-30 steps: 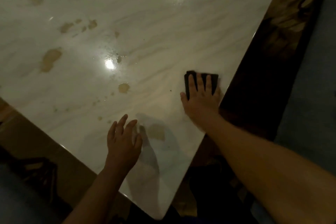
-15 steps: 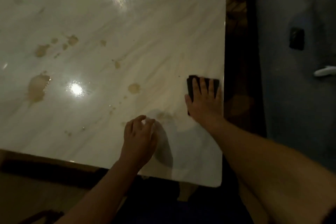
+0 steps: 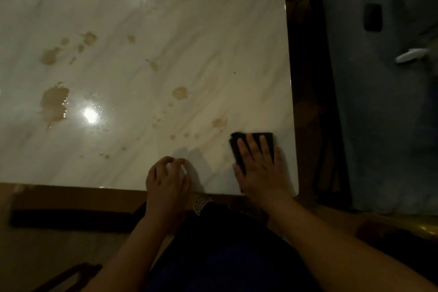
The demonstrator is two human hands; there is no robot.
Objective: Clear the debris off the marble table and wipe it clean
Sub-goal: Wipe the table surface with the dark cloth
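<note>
Marble, white with grey veining and glossy, is forming the counter (image 3: 189,19) that is being looked down on in the head view, with two lamp glares being reflected off it. A dark, flat, folded cloth (image 3: 235,147) is being pressed onto the counter's near right corner by the right hand (image 3: 260,173). Its grip is being spread wide, fingers straight and flat on the fabric, nothing curled round it. Much of the cloth is being covered by the palm, so its long axis cannot be told.

Fingers of the left hand (image 3: 166,180) are being held curled, tips on the marble just beside the near edge. Whether anything small is being pinched in that grip cannot be told.

A pale brown stain (image 3: 219,123) is lying just beyond the cloth's far left corner, apart from it but near. A rounder brown spot (image 3: 180,93) is being seen further out along the same diagonal, and a large wet brown puddle (image 3: 54,104) is lying well apart to the left.

Everything left to wipe is thus being found ahead of and leftward from the cloth. A stroke away from the body and to the left is judged to be called for, and the right hand is the nearer one.
</note>
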